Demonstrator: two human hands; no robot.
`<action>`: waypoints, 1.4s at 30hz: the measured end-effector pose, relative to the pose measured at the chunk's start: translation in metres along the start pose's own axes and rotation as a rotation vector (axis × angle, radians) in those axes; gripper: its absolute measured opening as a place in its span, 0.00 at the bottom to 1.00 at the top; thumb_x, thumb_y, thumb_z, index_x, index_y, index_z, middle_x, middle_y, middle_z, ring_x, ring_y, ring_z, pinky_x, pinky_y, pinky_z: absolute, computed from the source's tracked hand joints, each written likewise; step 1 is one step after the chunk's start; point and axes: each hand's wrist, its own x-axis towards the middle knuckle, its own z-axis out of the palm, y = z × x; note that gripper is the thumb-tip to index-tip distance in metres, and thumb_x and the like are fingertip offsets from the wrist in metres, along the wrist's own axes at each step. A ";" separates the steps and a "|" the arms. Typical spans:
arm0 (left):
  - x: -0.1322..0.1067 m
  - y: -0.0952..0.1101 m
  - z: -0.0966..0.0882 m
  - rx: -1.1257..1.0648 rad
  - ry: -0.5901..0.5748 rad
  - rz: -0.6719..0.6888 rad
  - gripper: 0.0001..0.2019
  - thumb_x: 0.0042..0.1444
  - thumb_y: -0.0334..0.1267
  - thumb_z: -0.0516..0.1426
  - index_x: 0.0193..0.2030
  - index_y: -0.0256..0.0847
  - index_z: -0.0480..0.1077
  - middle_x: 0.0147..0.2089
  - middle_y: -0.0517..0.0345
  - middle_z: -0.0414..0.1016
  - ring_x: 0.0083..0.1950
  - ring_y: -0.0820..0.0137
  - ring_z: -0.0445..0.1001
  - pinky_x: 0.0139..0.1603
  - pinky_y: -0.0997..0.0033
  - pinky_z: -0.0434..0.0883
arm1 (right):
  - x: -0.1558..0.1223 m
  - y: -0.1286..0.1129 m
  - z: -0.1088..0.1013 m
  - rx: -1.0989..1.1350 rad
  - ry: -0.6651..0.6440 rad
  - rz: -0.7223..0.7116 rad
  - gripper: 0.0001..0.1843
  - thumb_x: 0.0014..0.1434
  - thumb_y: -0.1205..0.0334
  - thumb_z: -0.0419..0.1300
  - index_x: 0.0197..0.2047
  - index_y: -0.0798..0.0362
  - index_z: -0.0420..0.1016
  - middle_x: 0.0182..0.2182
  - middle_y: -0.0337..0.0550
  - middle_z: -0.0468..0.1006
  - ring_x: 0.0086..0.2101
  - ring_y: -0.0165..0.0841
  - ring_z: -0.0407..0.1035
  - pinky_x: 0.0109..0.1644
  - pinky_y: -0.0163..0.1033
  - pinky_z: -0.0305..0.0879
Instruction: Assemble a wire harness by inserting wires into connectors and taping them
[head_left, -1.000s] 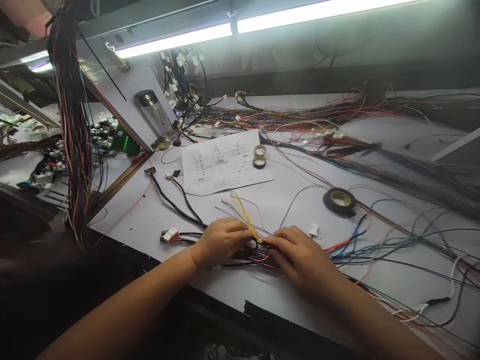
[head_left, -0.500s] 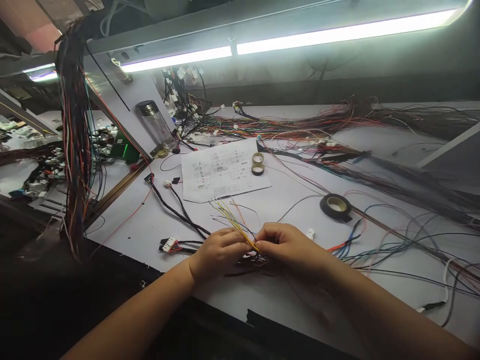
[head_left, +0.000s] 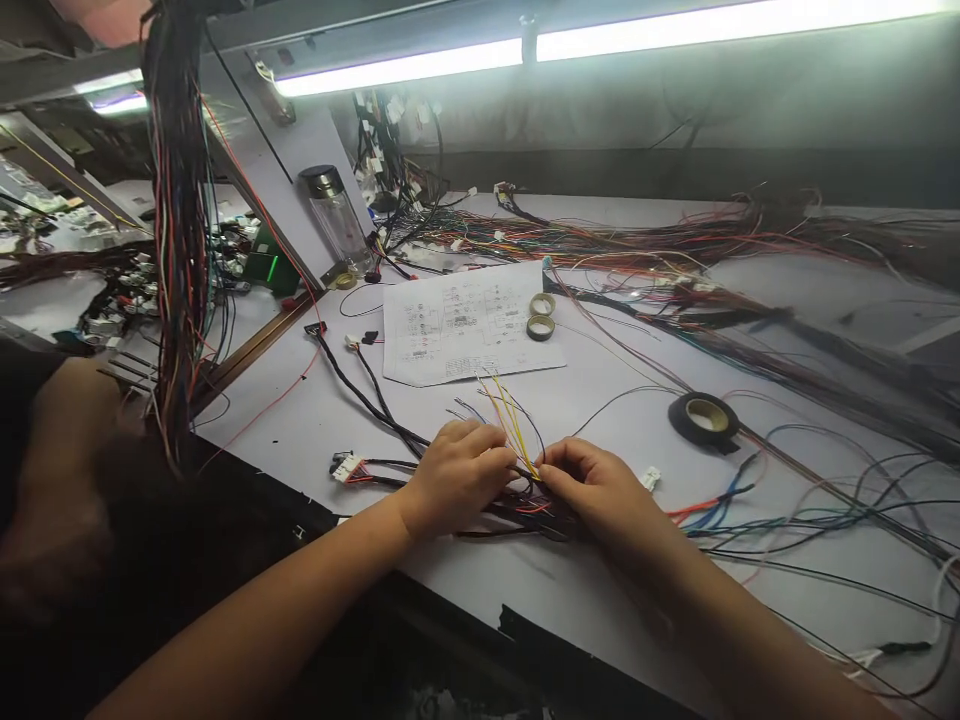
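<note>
My left hand (head_left: 466, 472) is closed around part of a wire harness (head_left: 551, 520) near the table's front. Its fingertips are curled, and what lies under them is partly hidden. Thumb and fingers of my right hand (head_left: 589, 482) pinch the base of the yellow wires (head_left: 519, 425). These stand up between both hands, their stripped ends pointing away from me, beside an orange wire and thin dark ones. Leftward from the harness run black sleeved cables (head_left: 360, 400), one branch ending in a white connector (head_left: 347, 467).
Behind the hands lies a printed wiring drawing (head_left: 450, 345), with two small tape rolls (head_left: 541, 327) on its right edge. A black tape roll (head_left: 703, 418) and loose wires lie rightward. A glass bottle (head_left: 337, 220) stands behind. Another person's arm (head_left: 67, 450) shows at far left.
The view has shifted, so the table sits further right and slightly higher. My left hand has lifted its fingers off the yellow wires, which now stand more upright. Another person's arm has appeared at left.
</note>
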 end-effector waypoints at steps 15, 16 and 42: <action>-0.003 0.032 -0.004 -0.310 -0.224 -0.416 0.14 0.62 0.37 0.49 0.50 0.41 0.71 0.43 0.53 0.77 0.43 0.65 0.73 0.45 0.64 0.69 | -0.003 0.009 -0.003 0.458 0.018 0.054 0.15 0.54 0.48 0.58 0.35 0.51 0.66 0.17 0.29 0.58 0.18 0.24 0.49 0.20 0.31 0.44; -0.001 0.030 -0.005 -0.380 -0.236 -0.445 0.14 0.61 0.36 0.49 0.50 0.42 0.71 0.45 0.53 0.77 0.45 0.65 0.73 0.46 0.64 0.69 | -0.003 0.009 -0.003 0.445 0.027 0.065 0.15 0.54 0.48 0.59 0.35 0.51 0.66 0.17 0.29 0.59 0.18 0.24 0.49 0.20 0.31 0.44; 0.017 0.024 0.000 -0.442 -0.208 -0.498 0.09 0.57 0.36 0.52 0.38 0.41 0.74 0.39 0.55 0.75 0.42 0.67 0.72 0.45 0.66 0.68 | -0.005 0.009 0.002 0.553 0.183 0.024 0.11 0.48 0.56 0.62 0.32 0.52 0.66 0.17 0.29 0.60 0.18 0.23 0.51 0.21 0.31 0.45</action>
